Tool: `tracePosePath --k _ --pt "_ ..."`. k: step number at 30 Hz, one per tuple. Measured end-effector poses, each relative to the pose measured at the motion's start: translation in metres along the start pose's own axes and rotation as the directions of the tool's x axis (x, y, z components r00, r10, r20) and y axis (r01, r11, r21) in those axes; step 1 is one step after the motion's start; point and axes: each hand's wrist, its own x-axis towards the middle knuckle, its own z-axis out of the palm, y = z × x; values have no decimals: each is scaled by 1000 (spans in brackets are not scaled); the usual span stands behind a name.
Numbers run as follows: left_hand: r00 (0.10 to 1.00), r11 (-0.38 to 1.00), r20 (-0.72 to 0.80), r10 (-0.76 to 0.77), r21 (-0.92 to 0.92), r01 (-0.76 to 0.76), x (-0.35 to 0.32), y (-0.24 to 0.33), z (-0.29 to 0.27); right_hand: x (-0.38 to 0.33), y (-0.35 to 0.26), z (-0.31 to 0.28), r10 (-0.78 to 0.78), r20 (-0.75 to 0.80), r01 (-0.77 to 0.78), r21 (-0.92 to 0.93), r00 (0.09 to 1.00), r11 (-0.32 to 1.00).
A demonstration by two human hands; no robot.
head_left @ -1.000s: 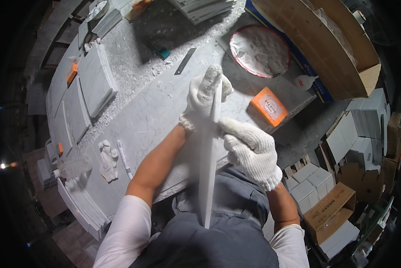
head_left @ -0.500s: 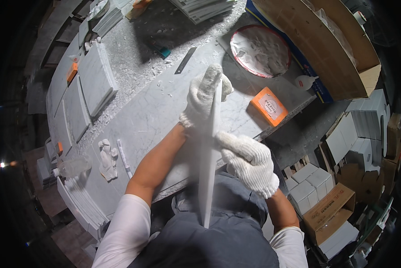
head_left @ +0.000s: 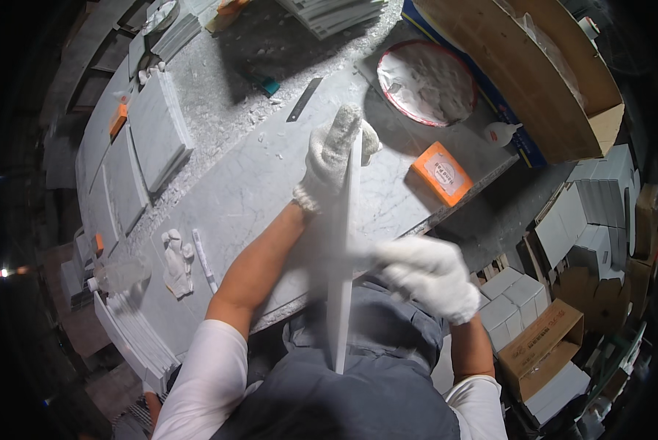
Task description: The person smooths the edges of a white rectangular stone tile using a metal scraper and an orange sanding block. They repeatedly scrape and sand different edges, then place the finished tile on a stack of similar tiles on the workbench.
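I hold a thin white stone slab (head_left: 341,293) on edge, seen edge-on, running from my belly up over the marble worktop (head_left: 256,183). My left hand (head_left: 334,155), in a white knit glove, grips the slab's far end. My right hand (head_left: 426,275), also gloved and blurred by motion, is against the slab's right face near its middle. An orange rectangular block (head_left: 442,173) lies on the worktop to the right of the slab.
A round red-rimmed tray (head_left: 426,82) and a small white bottle (head_left: 501,133) sit at the bench's right end. Marble tiles (head_left: 153,132) are stacked on the left, a crumpled glove (head_left: 175,262) lies nearby. Cardboard boxes (head_left: 542,73) and tile stacks (head_left: 586,220) crowd the right.
My right hand has slid down the slab toward my body, now blurred. The slab and my left hand have barely moved.
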Motion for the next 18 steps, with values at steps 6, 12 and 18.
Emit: tracePosePath --k 6,12,18 --pt "1000 999 -10 -20 37 20 1 2 2 32 -27 -55 -435 -524 320 -300 732 899" --pt "998 997 -45 -54 58 57 0 5 10 74 -49 -89 -629 -537 203 -648 561 734" --pt "1000 978 -30 -2 211 8 -2 10 19 76 -61 -79 -740 -470 298 -707 481 642"
